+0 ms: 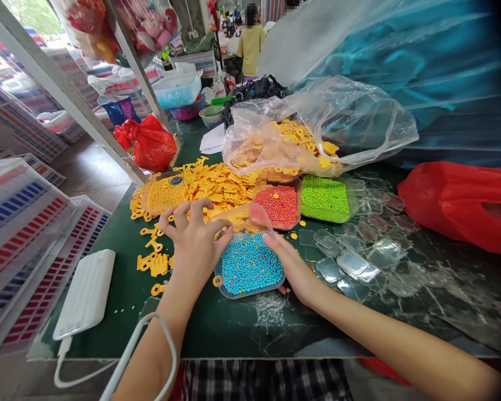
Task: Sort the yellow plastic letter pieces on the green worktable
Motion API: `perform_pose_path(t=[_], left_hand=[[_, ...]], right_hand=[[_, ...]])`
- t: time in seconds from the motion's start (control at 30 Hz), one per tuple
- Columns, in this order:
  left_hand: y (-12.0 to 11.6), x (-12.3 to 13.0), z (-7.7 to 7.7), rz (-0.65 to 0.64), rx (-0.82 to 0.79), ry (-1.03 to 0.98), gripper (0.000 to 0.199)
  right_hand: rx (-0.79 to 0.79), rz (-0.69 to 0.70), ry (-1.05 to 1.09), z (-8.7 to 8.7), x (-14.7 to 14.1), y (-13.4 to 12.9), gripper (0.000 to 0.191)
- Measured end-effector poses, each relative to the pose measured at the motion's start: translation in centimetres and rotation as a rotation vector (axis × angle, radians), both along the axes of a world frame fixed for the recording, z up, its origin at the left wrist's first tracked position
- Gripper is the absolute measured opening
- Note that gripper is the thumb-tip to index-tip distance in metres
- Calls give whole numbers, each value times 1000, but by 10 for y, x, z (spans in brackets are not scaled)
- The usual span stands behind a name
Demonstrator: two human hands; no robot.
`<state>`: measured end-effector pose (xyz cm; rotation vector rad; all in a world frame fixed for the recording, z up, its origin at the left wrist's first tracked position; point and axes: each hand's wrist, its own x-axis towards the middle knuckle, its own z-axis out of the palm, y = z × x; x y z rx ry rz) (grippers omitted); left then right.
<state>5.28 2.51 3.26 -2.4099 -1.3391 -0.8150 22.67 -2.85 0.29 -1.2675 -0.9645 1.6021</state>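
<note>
Blue bead tray between both hands.

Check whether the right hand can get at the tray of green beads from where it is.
Probably yes: the right hand rests at the blue bead tray, and only low, flat clear lids lie between it and the green bead tray.

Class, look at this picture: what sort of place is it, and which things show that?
Probably a small toy-packing workshop: trays of blue beads, red beads and green beads, a heap of yellow plastic parts, and stacked printed boxes beside the green table.
</note>
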Motion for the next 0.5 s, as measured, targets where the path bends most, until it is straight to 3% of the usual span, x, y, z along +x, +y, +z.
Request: perform_pose_path(t=[0.2, 0.37, 0.5], left_hand=[[2, 2, -5, -3, 19, -35, 16], [2, 0, -8, 35, -51, -26, 14], [1, 0, -2, 80, -33, -105, 19]], right_hand=[[17, 1, 2, 0, 1, -1, 51], [-4, 7, 11, 4, -2, -3, 59], [-14, 11, 12, 4, -2, -2, 65]])
